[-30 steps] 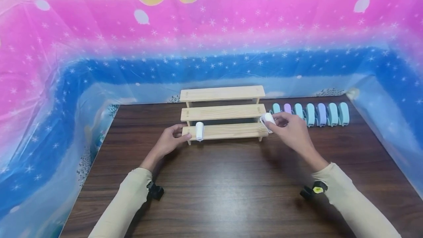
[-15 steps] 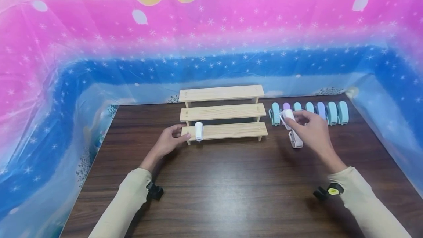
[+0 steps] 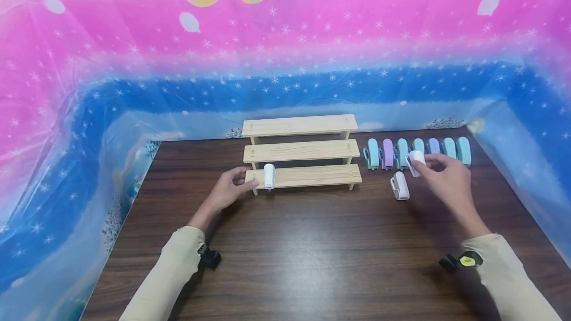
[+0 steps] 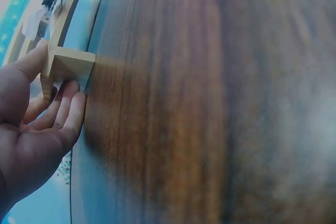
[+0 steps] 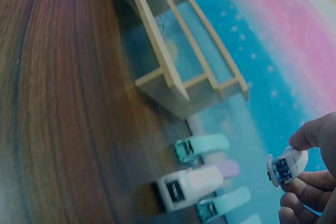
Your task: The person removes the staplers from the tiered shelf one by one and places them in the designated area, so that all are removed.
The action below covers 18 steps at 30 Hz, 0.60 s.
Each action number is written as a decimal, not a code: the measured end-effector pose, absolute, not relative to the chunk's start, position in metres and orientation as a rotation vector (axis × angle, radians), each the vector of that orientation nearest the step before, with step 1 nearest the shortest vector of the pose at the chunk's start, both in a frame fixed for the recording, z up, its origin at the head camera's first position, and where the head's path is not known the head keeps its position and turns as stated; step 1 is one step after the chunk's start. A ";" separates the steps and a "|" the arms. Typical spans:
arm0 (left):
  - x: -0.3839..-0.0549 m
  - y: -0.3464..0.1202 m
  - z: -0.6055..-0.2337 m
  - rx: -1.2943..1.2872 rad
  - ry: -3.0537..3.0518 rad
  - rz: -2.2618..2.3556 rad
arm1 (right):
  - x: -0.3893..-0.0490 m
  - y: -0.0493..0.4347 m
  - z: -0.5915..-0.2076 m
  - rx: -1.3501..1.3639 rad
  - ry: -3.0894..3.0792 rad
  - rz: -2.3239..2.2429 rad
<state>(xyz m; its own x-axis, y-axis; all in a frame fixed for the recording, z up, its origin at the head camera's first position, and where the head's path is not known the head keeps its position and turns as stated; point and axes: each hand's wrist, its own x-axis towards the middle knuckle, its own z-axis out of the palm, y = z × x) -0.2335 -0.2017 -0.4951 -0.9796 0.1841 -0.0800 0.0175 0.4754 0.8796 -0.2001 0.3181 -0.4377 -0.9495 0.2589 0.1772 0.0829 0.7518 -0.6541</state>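
My left hand (image 3: 224, 191) grips the left end of the lowest step of a three-tier wooden display stand (image 3: 312, 176), thumb on top and fingers underneath, as the left wrist view shows. Beside that thumb a white mini stapler (image 3: 269, 176) sits on the step. In my right hand (image 3: 448, 182) a second white mini stapler (image 5: 291, 165) is pinched between thumb and fingers, above the table at the row of coloured staplers. A third white stapler (image 3: 400, 186) lies on the table in front of that row, left of my right hand.
Several teal and purple staplers, such as the purple stapler (image 3: 387, 154), stand in a row right of the stand; my right hand partly covers some. A printed cloth (image 3: 285, 38) walls the back and sides of the dark wooden table (image 3: 308, 261).
My right hand has carried its white stapler rightward, from the lowest step's right end to over the coloured row. The third white stapler has come into view. My left hand stays put.
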 end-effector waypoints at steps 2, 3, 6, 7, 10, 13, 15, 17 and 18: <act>-0.233 -0.202 -0.495 0.176 2.554 1.519 | -0.200 0.323 -0.442 -0.294 -2.703 0.999; -0.233 -0.202 -0.495 0.181 2.553 1.519 | -0.200 0.325 -0.444 -0.300 -2.706 1.003; -0.233 -0.202 -0.495 0.178 2.553 1.519 | -0.200 0.330 -0.451 -0.321 -2.714 1.007; -0.232 -0.202 -0.494 0.177 2.550 1.518 | -0.200 0.331 -0.453 -0.326 -2.716 1.006; -0.232 -0.202 -0.495 0.177 2.552 1.515 | -0.200 0.335 -0.461 -0.345 -2.722 0.998; -0.231 -0.202 -0.494 0.181 2.556 1.510 | -0.200 0.339 -0.468 -0.361 -2.738 0.993; -0.231 -0.202 -0.494 0.181 2.556 1.512 | -0.200 0.341 -0.473 -0.376 -2.756 0.995; -0.232 -0.202 -0.494 0.184 2.553 1.515 | -0.200 0.343 -0.478 -0.393 -2.772 0.996; -0.232 -0.202 -0.494 0.186 2.550 1.519 | -0.200 0.344 -0.480 -0.402 -2.778 0.998</act>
